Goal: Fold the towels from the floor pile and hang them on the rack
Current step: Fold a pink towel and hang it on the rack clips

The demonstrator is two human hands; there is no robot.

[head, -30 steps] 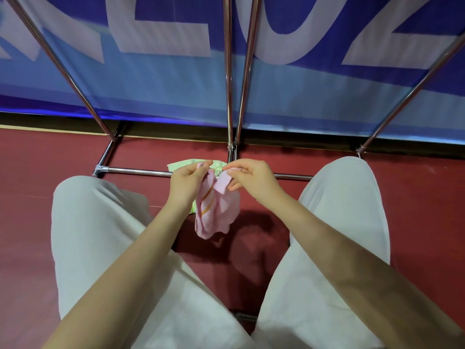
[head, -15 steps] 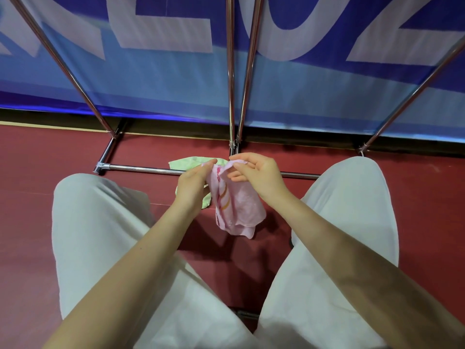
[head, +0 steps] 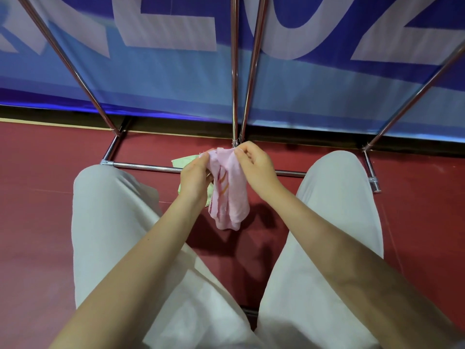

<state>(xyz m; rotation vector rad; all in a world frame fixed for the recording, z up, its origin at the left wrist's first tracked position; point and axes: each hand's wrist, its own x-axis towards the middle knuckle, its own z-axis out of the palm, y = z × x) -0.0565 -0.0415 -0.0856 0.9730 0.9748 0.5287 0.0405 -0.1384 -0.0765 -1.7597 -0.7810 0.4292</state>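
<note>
Grip: you are pinching the pink towel (head: pixel 230 195) along its top edge with both hands; your left hand (head: pixel 195 177) is curling its fingers onto the left corner, and your right hand (head: pixel 256 165) is closing thumb and fingertips on the right corner.
Where the towel is hanging: it is dangling in the air between your knees, just in front of the rack's low crossbar (head: pixel 148 167), its bottom end hanging above the floor.
Cloth and shape: you are holding thin, soft terry that is bunching into vertical folds; it is narrowing to a rounded, limp lobe at the bottom.
Towel's look: pale pink, with short orange and red stripes running across the middle folds; the upper hem is showing a slightly frayed fringe beside your left fingers.
Second towel: a light green towel (head: pixel 185 161) is lying flat on the floor, partly hidden behind your left hand and crossing under the crossbar.
Rack: shiny chrome tubes (head: pixel 235 71) are rising as slanted and upright legs from joints at floor level, the two centre tubes standing just behind your right hand.
Floor: dull red floor (head: pixel 37 197), smooth, with your shadow falling under the towel.
Edges and room: your pale trouser legs (head: pixel 108 222) are flanking the towel on both sides; a blue banner with large pale letters (head: pixel 163 26) is closing off the space behind the rack.
</note>
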